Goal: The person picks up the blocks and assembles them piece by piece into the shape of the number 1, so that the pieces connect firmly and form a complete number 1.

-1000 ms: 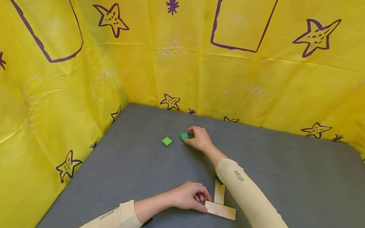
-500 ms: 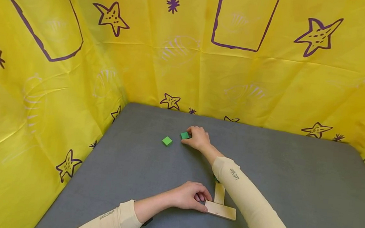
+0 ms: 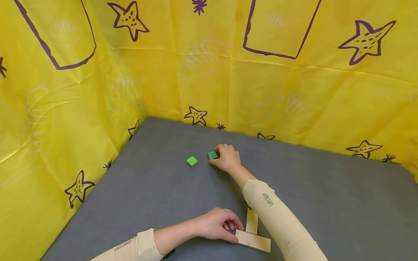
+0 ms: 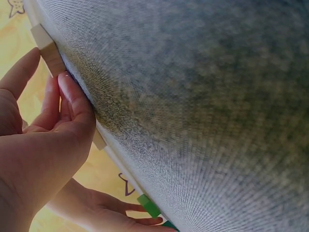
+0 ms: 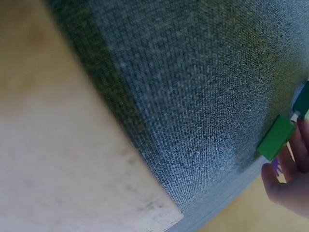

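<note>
In the head view my left hand [image 3: 218, 225] pinches the left end of a pale wooden block [image 3: 253, 241] between thumb and fingers. A second wooden block [image 3: 251, 221] runs away from it at a right angle, its far end hidden by my right forearm. Further off, my right hand [image 3: 227, 158] has thumb and fingers around a dark green block [image 3: 212, 155] on the table. A light green block [image 3: 192, 161] lies just left of it, apart. The left wrist view shows thumb and fingertips against the wooden block [image 4: 48, 50].
The grey table [image 3: 339, 203] is bordered at the back and sides by a yellow curtain [image 3: 229, 81] with purple sea drawings. My right sleeve [image 3: 283, 223] crosses above the table, close beside the wooden blocks.
The fingers of my right hand have drawn slightly closer around the dark green block, and the right forearm has shifted a little left. My left hand and the wooden blocks stay put.
</note>
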Available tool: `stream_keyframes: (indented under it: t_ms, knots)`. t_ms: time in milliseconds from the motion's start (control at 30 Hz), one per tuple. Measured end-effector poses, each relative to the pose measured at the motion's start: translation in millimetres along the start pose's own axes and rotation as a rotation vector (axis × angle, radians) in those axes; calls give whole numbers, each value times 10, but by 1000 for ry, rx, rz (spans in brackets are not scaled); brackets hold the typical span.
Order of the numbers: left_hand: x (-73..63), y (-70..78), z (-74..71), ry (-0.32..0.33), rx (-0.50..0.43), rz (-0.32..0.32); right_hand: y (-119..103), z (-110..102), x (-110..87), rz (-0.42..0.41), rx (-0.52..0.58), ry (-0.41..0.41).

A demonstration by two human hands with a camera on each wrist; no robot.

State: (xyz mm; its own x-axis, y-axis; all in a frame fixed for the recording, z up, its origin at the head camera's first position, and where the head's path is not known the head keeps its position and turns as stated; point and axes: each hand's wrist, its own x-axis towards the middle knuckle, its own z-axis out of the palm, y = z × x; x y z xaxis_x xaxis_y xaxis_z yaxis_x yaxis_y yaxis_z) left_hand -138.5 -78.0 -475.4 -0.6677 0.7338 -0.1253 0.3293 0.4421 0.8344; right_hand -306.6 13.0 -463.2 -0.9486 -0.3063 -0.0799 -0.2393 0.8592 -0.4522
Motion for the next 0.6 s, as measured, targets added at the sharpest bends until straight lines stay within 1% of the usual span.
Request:
stream_keyframes:
  t_ms: [167, 267, 600]
  knots:
    - [-1, -1, 5, 0, 11, 4, 3, -1, -20, -14, -14, 6]
    - [-2, 10, 8, 0, 10, 6, 14, -6, -32, -22, -3, 10]
    - [-10, 36, 12, 21, 8, 4, 81, -78, -88, -72, 124, 35]
